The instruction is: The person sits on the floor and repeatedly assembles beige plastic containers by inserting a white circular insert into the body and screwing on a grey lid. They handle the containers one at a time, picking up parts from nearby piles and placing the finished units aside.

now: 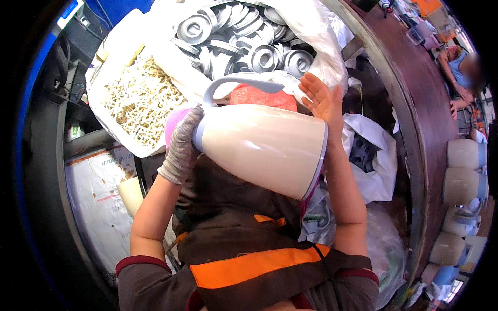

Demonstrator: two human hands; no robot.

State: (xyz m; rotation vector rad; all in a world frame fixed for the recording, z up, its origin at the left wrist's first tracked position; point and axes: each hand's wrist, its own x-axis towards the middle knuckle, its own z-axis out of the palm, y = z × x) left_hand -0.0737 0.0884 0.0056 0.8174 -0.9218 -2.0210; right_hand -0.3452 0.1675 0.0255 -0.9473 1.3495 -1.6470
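Observation:
A cream vacuum jug (pixel 264 147) lies on its side in the air in front of my torso, base toward the right. Its blue-grey handle (pixel 244 82) points up and away from me. My left hand (pixel 181 145), in a striped knit glove, is closed round the neck end, where a pink-purple part (pixel 174 122) shows. Beside the base stands my bare right hand (pixel 322 103), fingers stretched upward and apart. Its palm is close to the base rim; whether it touches is hidden.
Beyond the jug, a white bag holds grey round lids (pixel 262 57). Small cream plastic pieces (pixel 137 98) fill another bag at left. A red bundle (pixel 264 97) sits behind the jug. Rightward are dark parts (pixel 361 153) in a bag, a brown bench (pixel 433 103), several jugs (pixel 460 185) and another person (pixel 459 78).

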